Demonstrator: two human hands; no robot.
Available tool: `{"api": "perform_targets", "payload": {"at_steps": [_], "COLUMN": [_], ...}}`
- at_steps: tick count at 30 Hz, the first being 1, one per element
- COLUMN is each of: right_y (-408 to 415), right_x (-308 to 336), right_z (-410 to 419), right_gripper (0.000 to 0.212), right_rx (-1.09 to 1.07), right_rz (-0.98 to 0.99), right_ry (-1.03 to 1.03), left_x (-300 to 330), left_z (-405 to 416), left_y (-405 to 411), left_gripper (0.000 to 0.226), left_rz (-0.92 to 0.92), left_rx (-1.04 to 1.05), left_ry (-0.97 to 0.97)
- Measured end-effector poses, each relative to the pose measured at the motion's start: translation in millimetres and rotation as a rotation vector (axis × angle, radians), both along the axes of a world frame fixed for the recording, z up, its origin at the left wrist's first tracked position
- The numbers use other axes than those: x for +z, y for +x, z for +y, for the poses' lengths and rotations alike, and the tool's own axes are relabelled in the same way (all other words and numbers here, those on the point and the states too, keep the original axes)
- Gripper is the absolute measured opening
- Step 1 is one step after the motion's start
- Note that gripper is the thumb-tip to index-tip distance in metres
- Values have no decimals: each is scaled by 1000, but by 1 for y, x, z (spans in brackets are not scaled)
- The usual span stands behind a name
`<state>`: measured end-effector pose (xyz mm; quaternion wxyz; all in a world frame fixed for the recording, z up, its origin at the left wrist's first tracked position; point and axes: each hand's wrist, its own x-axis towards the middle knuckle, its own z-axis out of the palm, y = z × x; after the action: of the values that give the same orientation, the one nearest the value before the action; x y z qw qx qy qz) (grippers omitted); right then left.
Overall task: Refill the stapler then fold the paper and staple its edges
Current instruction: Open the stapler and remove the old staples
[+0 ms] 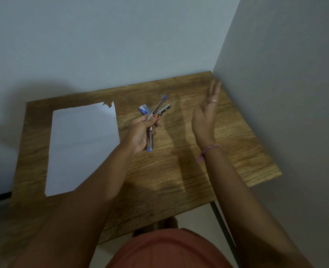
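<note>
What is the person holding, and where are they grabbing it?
The left hand grips the opened stapler around its middle, near the hinge, thumb on top. The right hand is open and holds nothing.

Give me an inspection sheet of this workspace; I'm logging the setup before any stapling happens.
Surface: wooden table, chipped at its far edge near the paper.
Job's things: stapler swung open, held above the table; white paper flat and unfolded on the left; small staple box lying behind the stapler.
Clutter: nothing seen.
Grippers: left hand grips the stapler; right hand raised, fingers straight, holding nothing.
Cables: nothing seen.
Surroundings: plain walls meeting in a corner at right; dark table leg below.
</note>
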<state>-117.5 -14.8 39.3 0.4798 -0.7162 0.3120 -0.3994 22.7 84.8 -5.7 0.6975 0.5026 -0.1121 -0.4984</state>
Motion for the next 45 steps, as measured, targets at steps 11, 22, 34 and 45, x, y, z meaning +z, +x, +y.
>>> {"api": "perform_targets", "payload": {"at_steps": [11, 22, 34, 45], "right_y": [3, 4, -1, -6], "right_x": [-4, -6, -15, -26], "right_z": [-4, -5, -14, -20], "right_gripper": [86, 89, 89, 90], "right_rx": [203, 298, 292, 244], "right_rz": [226, 286, 281, 319], "right_ry": [-166, -283, -235, -200], "left_x": [5, -12, 14, 9], "left_z": [3, 8, 16, 8], "left_y": [-5, -4, 9, 3], "left_gripper": [21, 26, 34, 38], "left_rz": [108, 87, -664, -842], "left_rx": [48, 47, 54, -34], "left_ry": [-73, -119, -53, 61]}}
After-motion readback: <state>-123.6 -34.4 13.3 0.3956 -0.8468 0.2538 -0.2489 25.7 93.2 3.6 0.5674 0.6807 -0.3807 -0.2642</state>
